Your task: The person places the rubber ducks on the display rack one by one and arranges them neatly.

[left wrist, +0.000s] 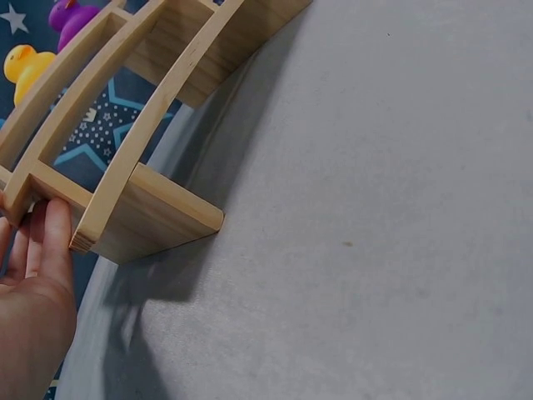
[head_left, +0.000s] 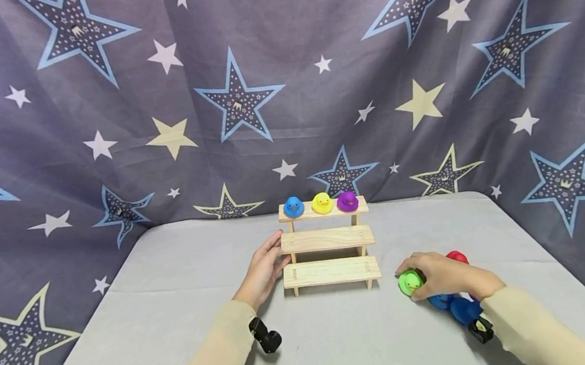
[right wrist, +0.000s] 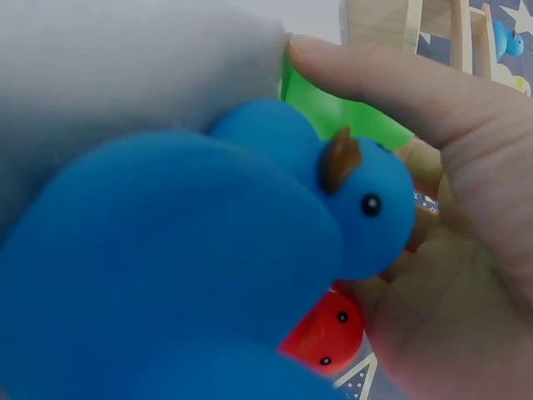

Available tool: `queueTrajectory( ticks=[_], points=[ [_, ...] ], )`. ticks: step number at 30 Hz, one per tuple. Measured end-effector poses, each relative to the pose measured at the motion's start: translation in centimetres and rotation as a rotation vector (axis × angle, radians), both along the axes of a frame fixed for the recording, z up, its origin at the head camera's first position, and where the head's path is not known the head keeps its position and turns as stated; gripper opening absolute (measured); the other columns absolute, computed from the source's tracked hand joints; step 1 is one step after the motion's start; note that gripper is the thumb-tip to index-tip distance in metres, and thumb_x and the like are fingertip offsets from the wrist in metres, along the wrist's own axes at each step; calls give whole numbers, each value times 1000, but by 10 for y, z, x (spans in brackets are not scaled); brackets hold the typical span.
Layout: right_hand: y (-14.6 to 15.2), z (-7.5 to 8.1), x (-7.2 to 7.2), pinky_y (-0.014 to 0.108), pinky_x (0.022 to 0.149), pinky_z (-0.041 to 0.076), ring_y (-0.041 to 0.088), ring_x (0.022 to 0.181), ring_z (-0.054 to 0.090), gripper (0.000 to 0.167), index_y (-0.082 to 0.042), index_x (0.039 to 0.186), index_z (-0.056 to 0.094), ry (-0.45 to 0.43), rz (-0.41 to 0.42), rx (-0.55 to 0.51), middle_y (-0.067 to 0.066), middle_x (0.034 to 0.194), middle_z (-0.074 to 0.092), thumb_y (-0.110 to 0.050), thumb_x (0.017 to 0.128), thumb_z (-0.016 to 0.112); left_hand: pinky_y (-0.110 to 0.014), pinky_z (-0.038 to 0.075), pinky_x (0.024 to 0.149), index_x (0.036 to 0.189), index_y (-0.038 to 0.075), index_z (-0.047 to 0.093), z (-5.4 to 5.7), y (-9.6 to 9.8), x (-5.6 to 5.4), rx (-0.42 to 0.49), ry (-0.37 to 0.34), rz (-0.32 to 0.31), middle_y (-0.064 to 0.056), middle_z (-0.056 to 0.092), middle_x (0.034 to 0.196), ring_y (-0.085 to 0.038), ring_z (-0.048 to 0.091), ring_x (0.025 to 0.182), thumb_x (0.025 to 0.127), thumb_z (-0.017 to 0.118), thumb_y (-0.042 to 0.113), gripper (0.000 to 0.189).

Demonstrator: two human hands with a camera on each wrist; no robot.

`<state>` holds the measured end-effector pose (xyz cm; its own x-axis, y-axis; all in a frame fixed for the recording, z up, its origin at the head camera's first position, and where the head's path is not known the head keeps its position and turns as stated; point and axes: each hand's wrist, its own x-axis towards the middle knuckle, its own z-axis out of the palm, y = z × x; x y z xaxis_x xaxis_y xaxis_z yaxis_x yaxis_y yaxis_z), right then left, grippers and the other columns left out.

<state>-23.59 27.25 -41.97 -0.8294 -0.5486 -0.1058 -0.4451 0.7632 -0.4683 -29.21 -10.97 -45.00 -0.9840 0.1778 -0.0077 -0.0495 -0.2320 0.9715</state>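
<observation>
A big blue duck (right wrist: 166, 258) looms closest, filling the lower left of the right-wrist view. In the head view's lower right, I see the green duck (head_left: 411, 283) pinched between the thumb and bent fingers of the right hand (head_left: 438, 273), a red duck (head_left: 457, 257) just behind. Near the centre, the left hand (head_left: 264, 270) has its fingers extended, touching the left side of a three-step wooden stand (head_left: 331, 271). On its top step sit a smaller-looking blue duck (head_left: 293, 208), a yellow duck (head_left: 322, 204) and a purple duck (head_left: 348, 202).
</observation>
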Motion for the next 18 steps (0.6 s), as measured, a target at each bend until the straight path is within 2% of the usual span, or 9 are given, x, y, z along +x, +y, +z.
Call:
queueTrajectory(
  ticks=[18],
  points=[
    [0,3,-1,35,79,53,15,91,55,48,-10,121,69,-1,13,9,-3,105,62,-20,77,86,-36,41,114,157,4,29,0,0,0,-6,-2,1,-15,31,158,-30,39,141,99,44,4,60]
  ],
)
